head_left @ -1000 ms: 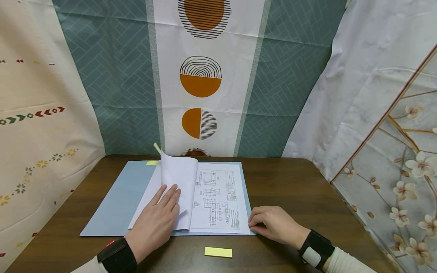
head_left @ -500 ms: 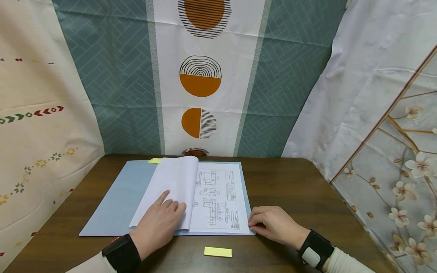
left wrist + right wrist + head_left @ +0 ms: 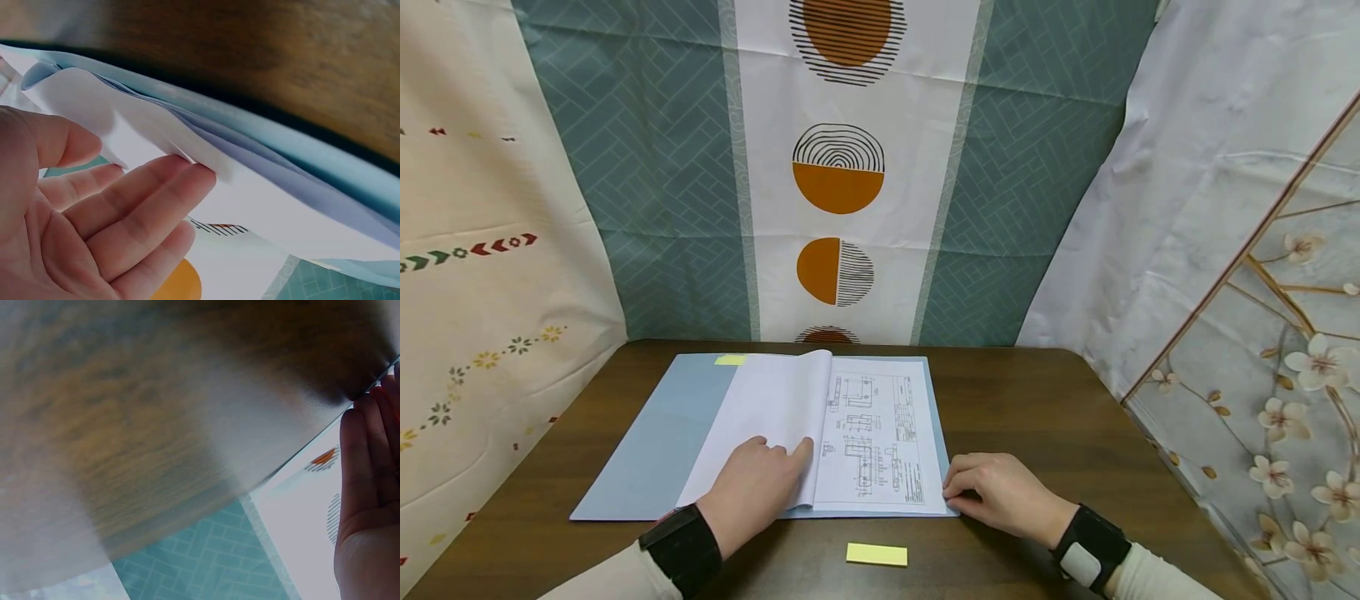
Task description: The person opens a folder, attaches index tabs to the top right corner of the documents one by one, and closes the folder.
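Observation:
A light blue folder lies spread on the wooden table, with a stack of white paper inside. Its turned-over pages curve up near the fold, blank side up. On the right, a sheet with technical drawings faces up. My left hand rests on the turned pages near the fold; in the left wrist view, its fingertips touch the curved paper. My right hand stays at the folder's lower right edge, fingertips right at the border. A yellow sticky tab juts from the top of the pages.
A yellow sticky-note strip lies on the table in front of the folder. Patterned curtains hang behind the table and at both sides.
The turned pages have come down flatter to the left, and the raised tab now lies low. My left hand has slid toward the fold and nearer me. The right hand has stayed put.

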The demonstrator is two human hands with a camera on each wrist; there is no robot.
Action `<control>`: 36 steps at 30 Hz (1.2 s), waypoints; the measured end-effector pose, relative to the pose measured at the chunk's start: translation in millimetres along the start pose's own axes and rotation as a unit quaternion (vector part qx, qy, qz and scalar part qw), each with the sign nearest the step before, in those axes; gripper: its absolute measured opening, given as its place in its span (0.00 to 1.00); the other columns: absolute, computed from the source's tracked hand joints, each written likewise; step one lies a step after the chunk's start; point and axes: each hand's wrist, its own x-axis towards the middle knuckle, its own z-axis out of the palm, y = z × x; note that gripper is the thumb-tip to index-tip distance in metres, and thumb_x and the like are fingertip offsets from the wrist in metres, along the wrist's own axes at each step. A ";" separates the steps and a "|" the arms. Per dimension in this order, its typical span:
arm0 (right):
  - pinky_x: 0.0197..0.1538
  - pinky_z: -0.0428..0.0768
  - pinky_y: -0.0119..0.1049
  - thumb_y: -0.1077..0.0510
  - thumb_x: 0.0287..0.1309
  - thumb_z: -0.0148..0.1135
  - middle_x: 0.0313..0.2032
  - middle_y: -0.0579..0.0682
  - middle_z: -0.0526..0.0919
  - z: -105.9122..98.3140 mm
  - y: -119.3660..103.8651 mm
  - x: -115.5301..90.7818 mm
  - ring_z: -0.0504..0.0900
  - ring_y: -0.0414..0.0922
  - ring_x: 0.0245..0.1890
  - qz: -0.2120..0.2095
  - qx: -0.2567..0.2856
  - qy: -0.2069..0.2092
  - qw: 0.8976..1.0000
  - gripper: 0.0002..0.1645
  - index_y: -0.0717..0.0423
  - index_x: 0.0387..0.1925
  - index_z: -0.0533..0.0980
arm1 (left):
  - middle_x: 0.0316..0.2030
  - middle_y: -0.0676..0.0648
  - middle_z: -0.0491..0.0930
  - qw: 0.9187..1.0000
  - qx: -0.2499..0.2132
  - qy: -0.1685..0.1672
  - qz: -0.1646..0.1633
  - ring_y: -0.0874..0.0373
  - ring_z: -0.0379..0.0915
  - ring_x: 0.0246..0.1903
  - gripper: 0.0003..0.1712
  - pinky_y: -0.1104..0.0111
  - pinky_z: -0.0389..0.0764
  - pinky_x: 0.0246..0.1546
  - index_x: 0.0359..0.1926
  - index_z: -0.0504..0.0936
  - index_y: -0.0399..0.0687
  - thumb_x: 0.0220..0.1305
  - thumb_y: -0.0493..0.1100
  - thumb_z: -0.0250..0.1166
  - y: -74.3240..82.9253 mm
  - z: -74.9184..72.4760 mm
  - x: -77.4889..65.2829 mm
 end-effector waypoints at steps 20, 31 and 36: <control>0.42 0.75 0.23 0.53 0.54 0.74 0.38 0.30 0.78 -0.3 -2.0 0.9 0.77 0.28 0.36 -0.004 -0.002 0.004 1.000 0.05 0.39 0.34 0.86 | 0.26 0.45 0.73 0.999 0.040 -0.003 -0.002 0.53 0.65 0.22 0.23 0.63 0.70 0.24 0.43 0.78 0.43 0.50 0.48 0.76 -6.3 -2.3 12.7; 0.42 0.76 0.25 0.52 0.54 0.73 0.38 0.30 0.78 -0.6 -1.9 1.0 0.76 0.28 0.36 0.005 -0.004 -0.006 1.000 0.05 0.38 0.35 0.86 | 0.41 0.44 0.76 0.997 0.000 0.074 0.015 0.51 0.71 0.37 0.21 0.63 0.77 0.31 0.48 0.79 0.45 0.56 0.49 0.72 -2.1 -8.7 15.9; 0.42 0.76 0.25 0.51 0.55 0.73 0.38 0.30 0.78 -0.9 -2.5 1.4 0.77 0.28 0.37 0.003 -0.006 -0.005 1.000 0.05 0.38 0.34 0.86 | 0.43 0.46 0.78 0.993 -0.037 0.108 0.036 0.51 0.73 0.41 0.20 0.61 0.78 0.39 0.48 0.80 0.46 0.57 0.49 0.71 5.0 -11.8 16.2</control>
